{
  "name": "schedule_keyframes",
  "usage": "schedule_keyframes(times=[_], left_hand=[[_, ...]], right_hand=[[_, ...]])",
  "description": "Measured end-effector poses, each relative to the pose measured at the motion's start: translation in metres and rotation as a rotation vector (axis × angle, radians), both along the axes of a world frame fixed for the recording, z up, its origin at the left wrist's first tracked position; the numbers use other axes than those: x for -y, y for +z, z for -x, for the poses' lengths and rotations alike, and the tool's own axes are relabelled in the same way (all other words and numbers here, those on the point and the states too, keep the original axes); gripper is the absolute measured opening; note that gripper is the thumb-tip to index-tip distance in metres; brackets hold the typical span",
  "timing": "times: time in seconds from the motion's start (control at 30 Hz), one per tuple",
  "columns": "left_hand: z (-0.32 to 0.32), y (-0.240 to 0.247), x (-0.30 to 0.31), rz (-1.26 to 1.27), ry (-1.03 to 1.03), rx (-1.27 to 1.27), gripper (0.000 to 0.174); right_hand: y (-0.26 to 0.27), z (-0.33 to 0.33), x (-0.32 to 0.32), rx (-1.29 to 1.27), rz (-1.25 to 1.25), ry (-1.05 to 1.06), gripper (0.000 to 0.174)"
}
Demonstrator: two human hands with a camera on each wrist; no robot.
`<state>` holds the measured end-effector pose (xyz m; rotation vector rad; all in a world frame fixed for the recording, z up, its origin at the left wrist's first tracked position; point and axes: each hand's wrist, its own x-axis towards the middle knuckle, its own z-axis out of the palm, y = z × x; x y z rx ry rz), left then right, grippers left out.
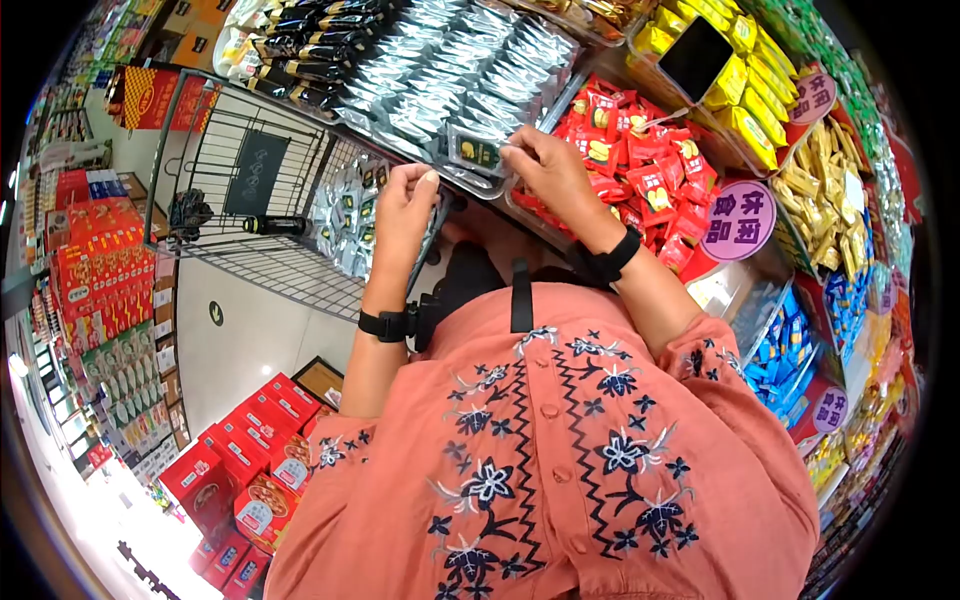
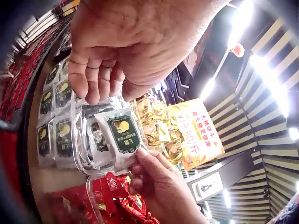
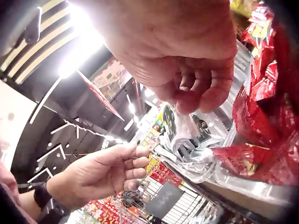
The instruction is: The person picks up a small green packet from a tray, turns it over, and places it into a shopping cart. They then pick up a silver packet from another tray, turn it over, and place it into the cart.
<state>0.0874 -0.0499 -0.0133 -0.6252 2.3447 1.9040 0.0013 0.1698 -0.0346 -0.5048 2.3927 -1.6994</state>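
Note:
My right hand (image 1: pixel 560 180) pinches a silvery snack packet (image 1: pixel 476 152) with a dark green label by its edge, between thumb and fingers. The packet is tilted at the near corner of a clear bin (image 1: pixel 478 187) filled with rows of similar packets (image 1: pixel 455 70). In the left wrist view the packet's label (image 2: pixel 122 132) faces the camera, showing a yellow picture and white characters. My left hand (image 1: pixel 402 210) hovers at the bin's near edge, fingers loosely curled with nothing in them. The right wrist view shows that left hand (image 3: pixel 105 170) apart from the packet.
A wire shopping cart (image 1: pixel 215 255) stands at the left, with many silvery packets (image 1: pixel 345 225) inside. Red snack packets (image 1: pixel 650 170) fill the bin on the right, yellow ones (image 1: pixel 755 110) beyond. Stacked red boxes (image 1: pixel 255 440) stand on the lower left.

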Motion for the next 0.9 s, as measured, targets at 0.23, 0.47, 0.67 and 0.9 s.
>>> schedule_keyframes(times=[0.23,0.47,0.67,0.9], left_hand=[[0.010,-0.002,-0.018,-0.131,-0.179,0.099,0.042],[0.020,-0.020,-0.030,-0.181,-0.267,0.082,0.055],[0.024,-0.024,-0.030,-0.167,-0.262,0.076,0.058],[0.026,-0.022,-0.032,-0.197,-0.230,0.088,0.062]], right_hand=[[-0.003,-0.001,0.005,-0.217,-0.208,-0.067,0.016],[-0.005,-0.002,0.009,-0.267,-0.285,-0.057,0.014],[-0.007,-0.003,0.012,-0.232,-0.323,-0.069,0.016],[-0.010,-0.003,0.012,-0.263,-0.347,-0.071,0.017]])
